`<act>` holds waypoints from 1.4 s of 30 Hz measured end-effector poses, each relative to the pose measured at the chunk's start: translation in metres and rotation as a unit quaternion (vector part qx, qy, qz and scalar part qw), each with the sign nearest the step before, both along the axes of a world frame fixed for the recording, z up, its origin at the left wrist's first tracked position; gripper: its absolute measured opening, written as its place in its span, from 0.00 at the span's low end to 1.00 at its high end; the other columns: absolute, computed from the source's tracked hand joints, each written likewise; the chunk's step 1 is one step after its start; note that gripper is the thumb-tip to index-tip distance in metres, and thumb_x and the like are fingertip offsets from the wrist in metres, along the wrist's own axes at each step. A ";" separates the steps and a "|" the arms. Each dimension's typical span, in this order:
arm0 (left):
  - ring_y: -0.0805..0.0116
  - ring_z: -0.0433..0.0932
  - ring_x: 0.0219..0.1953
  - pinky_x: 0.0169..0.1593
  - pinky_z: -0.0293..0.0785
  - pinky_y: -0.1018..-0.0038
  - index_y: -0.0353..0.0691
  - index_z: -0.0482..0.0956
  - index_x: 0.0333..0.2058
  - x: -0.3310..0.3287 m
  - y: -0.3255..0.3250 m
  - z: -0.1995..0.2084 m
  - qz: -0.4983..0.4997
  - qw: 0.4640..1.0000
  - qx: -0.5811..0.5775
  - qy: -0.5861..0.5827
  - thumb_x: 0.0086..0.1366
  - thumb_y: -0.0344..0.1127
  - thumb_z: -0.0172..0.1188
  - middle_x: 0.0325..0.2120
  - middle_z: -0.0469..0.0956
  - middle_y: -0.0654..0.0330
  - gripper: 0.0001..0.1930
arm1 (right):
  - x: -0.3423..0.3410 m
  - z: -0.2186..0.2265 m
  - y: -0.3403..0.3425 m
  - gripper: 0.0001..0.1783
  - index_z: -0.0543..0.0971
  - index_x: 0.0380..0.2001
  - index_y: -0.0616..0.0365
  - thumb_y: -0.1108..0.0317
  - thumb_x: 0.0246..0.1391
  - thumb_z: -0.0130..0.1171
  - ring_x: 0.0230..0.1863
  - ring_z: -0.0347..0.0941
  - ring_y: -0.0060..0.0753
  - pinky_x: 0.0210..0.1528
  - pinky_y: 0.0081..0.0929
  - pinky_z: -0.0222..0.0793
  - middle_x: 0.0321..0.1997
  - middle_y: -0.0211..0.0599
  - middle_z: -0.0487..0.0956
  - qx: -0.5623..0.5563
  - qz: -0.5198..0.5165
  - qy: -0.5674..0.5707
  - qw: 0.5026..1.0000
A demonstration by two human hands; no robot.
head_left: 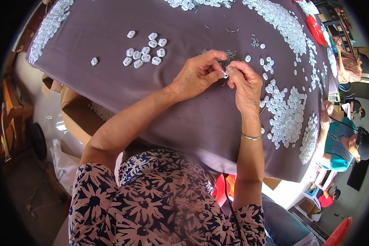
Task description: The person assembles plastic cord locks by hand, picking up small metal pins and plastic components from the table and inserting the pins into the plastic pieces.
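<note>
A small white plastic piece with a dark hole (225,75) is between my two hands, above the cloth. My left hand (199,74) pinches it from the left with thumb and forefinger. My right hand (245,84) is closed too, its fingertips pressed together at the piece's right side; whatever they hold is hidden. Just beyond my fingers lies a pile of tiny grey metal bits, perhaps springs (230,55), partly covered by my hands. To the left sits a loose group of white oval two-holed pieces, like cord locks (145,50).
A purple-brown cloth (164,119) covers the table. Many white pieces are heaped at right (289,115), far right (279,24) and far left (51,28). An open cardboard box (76,115) stands below the left edge. Another person in teal (342,135) is at the right.
</note>
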State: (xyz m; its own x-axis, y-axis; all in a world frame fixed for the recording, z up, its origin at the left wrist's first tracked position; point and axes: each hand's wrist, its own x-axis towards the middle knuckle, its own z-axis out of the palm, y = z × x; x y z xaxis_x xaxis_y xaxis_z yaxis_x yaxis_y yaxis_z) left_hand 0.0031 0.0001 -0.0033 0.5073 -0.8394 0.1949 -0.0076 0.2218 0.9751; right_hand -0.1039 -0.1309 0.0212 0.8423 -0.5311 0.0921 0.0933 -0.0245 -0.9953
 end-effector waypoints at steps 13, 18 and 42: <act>0.80 0.71 0.26 0.32 0.70 0.80 0.39 0.68 0.49 -0.002 -0.003 -0.002 0.054 0.998 -0.012 -0.032 0.60 0.22 0.57 0.24 0.75 0.66 0.18 | 0.001 -0.003 0.003 0.03 0.79 0.32 0.65 0.78 0.55 0.57 0.20 0.66 0.16 0.21 0.16 0.66 0.24 0.28 0.73 -0.007 0.006 0.002 1.000; 0.79 0.72 0.26 0.33 0.71 0.79 0.38 0.67 0.49 -0.003 -0.002 0.000 0.077 0.996 0.006 -0.040 0.59 0.21 0.57 0.24 0.76 0.64 0.19 | 0.001 -0.001 0.005 0.03 0.78 0.33 0.65 0.77 0.56 0.55 0.19 0.67 0.16 0.21 0.16 0.67 0.24 0.27 0.73 -0.093 -0.004 0.023 0.995; 0.83 0.70 0.27 0.31 0.70 0.84 0.38 0.65 0.50 -0.003 -0.001 0.002 0.082 0.996 0.025 -0.013 0.60 0.21 0.58 0.25 0.75 0.67 0.19 | 0.006 0.001 0.012 0.03 0.77 0.31 0.60 0.77 0.55 0.54 0.20 0.67 0.11 0.15 0.13 0.66 0.23 0.25 0.73 -0.116 -0.028 0.070 0.990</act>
State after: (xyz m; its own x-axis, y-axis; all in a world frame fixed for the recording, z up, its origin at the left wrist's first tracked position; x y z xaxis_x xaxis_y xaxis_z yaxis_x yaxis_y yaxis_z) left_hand 0.0004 -0.0006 -0.0009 0.6341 -0.7545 0.1696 -0.0661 0.1657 0.9840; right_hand -0.0981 -0.1189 0.0225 0.8249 -0.5561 0.1016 -0.0531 -0.2551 -0.9655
